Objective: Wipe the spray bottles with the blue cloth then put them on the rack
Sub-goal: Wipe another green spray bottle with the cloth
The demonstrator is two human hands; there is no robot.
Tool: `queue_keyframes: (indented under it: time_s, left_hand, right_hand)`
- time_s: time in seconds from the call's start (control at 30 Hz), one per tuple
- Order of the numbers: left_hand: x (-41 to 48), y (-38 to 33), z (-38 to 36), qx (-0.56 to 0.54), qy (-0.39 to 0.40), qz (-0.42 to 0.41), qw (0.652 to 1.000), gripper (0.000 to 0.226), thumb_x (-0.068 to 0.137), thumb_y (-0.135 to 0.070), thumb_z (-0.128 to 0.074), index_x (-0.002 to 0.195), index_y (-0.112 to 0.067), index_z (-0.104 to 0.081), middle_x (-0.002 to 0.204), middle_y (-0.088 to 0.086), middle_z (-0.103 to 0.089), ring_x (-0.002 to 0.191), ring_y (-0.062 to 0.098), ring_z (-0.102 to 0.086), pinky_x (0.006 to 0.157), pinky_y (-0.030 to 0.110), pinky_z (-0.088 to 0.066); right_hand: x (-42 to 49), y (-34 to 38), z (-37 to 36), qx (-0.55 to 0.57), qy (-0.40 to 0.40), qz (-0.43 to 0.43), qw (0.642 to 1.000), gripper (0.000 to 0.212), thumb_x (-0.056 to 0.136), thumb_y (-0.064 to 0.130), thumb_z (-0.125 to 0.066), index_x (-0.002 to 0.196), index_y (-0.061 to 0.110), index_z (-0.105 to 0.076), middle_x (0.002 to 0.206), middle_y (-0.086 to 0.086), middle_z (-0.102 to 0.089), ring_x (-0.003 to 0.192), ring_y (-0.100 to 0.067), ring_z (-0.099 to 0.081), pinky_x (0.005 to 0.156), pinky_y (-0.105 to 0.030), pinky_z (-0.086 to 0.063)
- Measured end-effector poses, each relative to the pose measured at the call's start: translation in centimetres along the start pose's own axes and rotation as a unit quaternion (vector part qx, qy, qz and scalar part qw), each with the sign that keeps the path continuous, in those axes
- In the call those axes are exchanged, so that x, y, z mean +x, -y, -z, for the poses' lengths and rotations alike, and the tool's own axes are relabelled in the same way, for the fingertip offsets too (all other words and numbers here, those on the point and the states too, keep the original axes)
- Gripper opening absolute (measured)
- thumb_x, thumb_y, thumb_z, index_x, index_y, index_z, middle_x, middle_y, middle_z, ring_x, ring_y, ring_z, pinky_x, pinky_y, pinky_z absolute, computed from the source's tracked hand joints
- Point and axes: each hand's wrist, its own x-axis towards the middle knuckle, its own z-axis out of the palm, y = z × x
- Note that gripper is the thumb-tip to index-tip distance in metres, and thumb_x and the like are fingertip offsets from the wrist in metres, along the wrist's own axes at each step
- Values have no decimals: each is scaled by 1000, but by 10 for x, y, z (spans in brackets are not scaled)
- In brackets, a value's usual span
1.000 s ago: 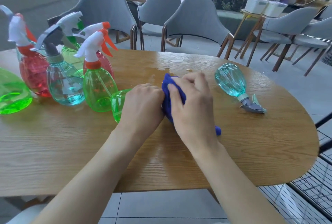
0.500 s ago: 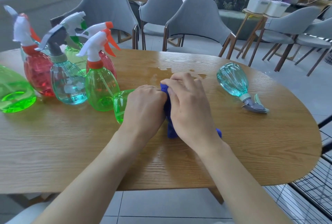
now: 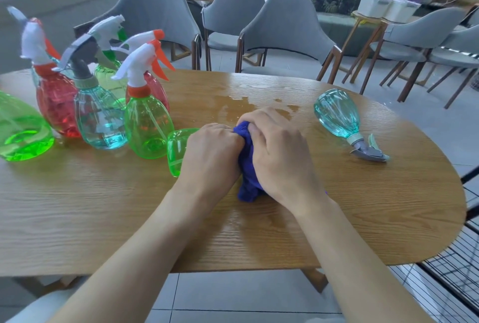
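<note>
— Near the lower right edge of the frame, a black wire rack (image 3: 445,286) waits beside the oval wooden table (image 3: 103,219); I see no bottle on it. Why are both hands so close at the centre?
— The left hand (image 3: 212,151) curls its fingers around a clear green plastic spray bottle (image 3: 177,151) lying on its side, I think to steady it. The right hand (image 3: 281,159) clamps the bunched blue cloth (image 3: 246,169) against it for rubbing.
— And farther?
— A ribbed teal plastic spray bottle (image 3: 337,115) lies apart at the right. Several standing spray bottles (image 3: 101,118) wait at the upper left. No label or writing is readable.
</note>
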Motion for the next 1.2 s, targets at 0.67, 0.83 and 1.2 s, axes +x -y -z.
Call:
queue_keyframes:
  time_s: [0.67,0.83,1.2]
  left_hand:
    - [11,4,20,-155,-29,182,971,33,79,-26,-53,100,-26,-79,84,5,-78,80,41,-68,69,48,-57]
    - [12,-1,24,-204,-30,209,956,45,81,-35,-71,125,-34,-76,110,-9,-81,98,28,-76,85,44,-59]
    - [21,13,20,-571,-80,349,738,19,91,-33,-86,109,-32,-79,124,2,-78,122,7,-70,112,31,-51]
  right_hand:
    - [-3,0,-11,44,-152,77,984,25,102,4,-65,125,4,-76,114,-9,-61,96,-21,-62,90,-27,-54]
    - [-4,-6,-8,8,-171,47,984,23,102,3,-64,121,6,-77,113,-7,-60,94,-16,-61,87,-18,-51]
    - [4,-17,6,290,-155,-139,934,21,104,12,-64,115,24,-77,111,8,-76,107,-7,-70,94,-25,-53]
